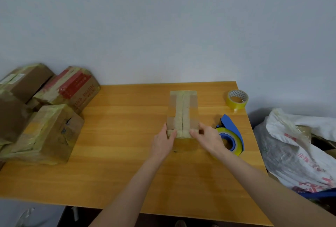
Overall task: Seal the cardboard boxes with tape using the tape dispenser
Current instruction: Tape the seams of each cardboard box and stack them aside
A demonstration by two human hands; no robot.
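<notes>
A small cardboard box (182, 110) stands on the wooden table (118, 145), its top flaps closed and strips of yellowish tape running along the centre seam and both ends. My left hand (162, 142) holds the box's near left corner, thumb on top. My right hand (207, 136) holds the near right corner, thumb also on top. The blue tape dispenser (231, 136) with a yellow roll lies on the table just right of my right hand, untouched.
A spare yellow tape roll (237, 99) sits at the table's far right corner. Several taped cardboard boxes (49, 117) are stacked at the table's left end against the wall. A white plastic sack (300, 147) bulges beside the table's right edge.
</notes>
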